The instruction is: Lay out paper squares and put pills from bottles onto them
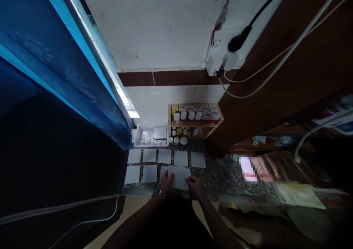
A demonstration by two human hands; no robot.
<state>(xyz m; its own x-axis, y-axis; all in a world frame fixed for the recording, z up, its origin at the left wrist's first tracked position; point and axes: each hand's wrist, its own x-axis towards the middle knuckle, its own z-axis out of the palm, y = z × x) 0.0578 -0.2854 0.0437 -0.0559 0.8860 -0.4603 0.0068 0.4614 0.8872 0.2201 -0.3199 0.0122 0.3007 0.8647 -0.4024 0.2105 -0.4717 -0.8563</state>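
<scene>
Wristwatch on the left wrist, metal-looking band, face too small to read. Left hand, right hand and forearms bare. Dark top at frame bottom, too dim for any detail.

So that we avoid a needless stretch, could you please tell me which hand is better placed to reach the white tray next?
Probably the left: the left hand is at the sheet of paper's edge nearest the white tray, while the right hand is on the far side of that sheet.
</scene>
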